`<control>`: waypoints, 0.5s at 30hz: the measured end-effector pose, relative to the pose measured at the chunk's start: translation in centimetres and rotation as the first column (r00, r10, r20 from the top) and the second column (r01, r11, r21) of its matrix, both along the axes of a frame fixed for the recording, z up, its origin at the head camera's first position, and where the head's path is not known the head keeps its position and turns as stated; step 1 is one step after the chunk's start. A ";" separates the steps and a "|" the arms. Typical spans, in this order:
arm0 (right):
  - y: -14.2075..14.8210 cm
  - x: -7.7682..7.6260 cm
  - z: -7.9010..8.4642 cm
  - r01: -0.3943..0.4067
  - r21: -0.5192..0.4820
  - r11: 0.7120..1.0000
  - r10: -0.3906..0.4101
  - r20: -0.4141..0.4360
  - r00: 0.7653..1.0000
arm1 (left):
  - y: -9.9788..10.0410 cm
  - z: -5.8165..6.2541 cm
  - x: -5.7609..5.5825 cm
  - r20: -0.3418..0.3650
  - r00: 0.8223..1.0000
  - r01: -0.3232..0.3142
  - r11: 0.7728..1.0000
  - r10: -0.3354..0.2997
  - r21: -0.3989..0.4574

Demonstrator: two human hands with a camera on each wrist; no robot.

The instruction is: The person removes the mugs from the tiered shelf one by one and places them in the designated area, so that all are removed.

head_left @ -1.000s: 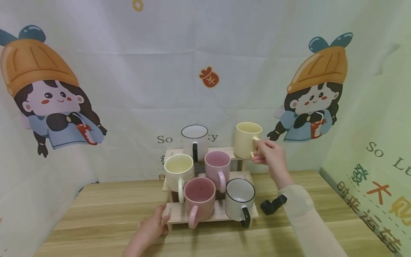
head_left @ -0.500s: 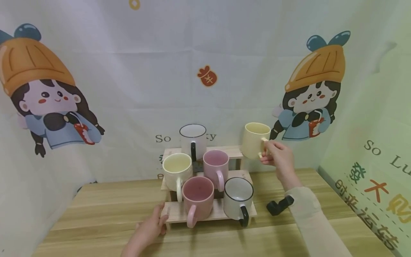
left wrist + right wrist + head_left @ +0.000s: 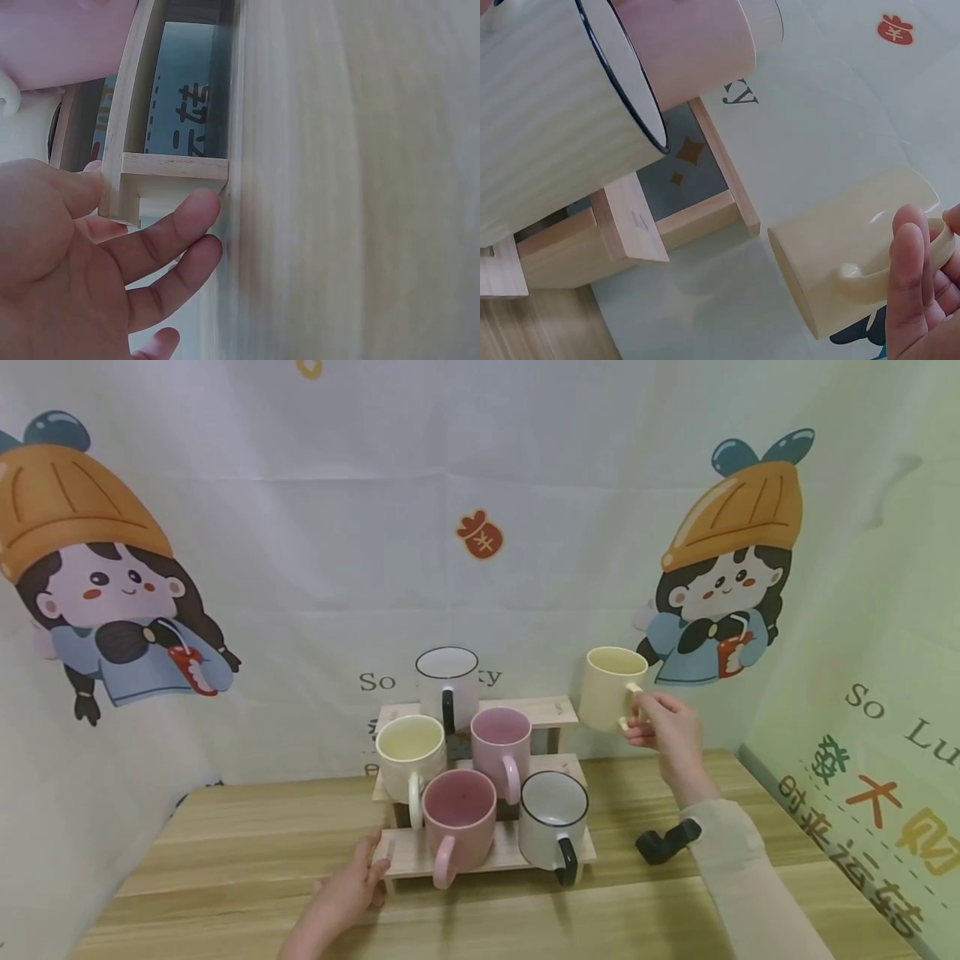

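Note:
My right hand (image 3: 671, 735) pinches the handle of a pale yellow mug (image 3: 609, 691), which hangs upright in the air just right of the top step of a wooden tiered rack (image 3: 525, 712). In the right wrist view, the fingers hook through the yellow mug's handle, and its base stands apart from the rack's end. At the rack's bottom left corner, my left hand (image 3: 348, 881) grips the lowest board. The left wrist view has the thumb and forefinger about the board end (image 3: 120, 172), with the other fingers loosely bent below.
A white mug with black rim (image 3: 450, 685) is on the top step. Cream (image 3: 408, 764) and lilac (image 3: 501, 747) mugs occupy the middle step. Below stand a pink mug (image 3: 459, 827) and another black-rimmed white mug (image 3: 553, 822). Printed cloth (image 3: 337, 527) hangs behind the wooden table (image 3: 247, 843).
My right hand has carried the yellow mug rightward, off the end of the top step. The left hand still holds the rack's lower left corner.

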State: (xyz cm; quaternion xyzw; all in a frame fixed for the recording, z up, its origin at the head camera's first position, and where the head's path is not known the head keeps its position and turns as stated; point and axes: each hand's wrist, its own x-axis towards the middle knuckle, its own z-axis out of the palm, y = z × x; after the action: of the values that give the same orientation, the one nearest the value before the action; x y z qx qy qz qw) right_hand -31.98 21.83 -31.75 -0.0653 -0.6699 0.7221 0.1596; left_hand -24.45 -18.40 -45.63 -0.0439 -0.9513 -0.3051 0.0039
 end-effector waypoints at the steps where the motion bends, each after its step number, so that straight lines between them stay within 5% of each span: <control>1: 0.1 0.0 -0.1 -0.002 -0.004 1.000 0.002 -0.004 1.000 | 0.0 0.0 0.0 0.000 1.000 -0.001 1.000 0.001 -0.003; 15: 0.9 0.2 -1.8 0.011 -0.020 1.000 -0.010 0.026 1.000 | -0.1 0.1 0.0 -0.001 1.000 -0.006 1.000 0.006 -0.003</control>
State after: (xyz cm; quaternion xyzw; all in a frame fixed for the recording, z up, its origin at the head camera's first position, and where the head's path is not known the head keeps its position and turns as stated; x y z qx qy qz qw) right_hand -31.76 22.71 -33.50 -0.0798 -0.6641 0.7272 0.1542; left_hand -24.44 -18.51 -45.50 -0.0411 -0.9519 -0.3034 0.0051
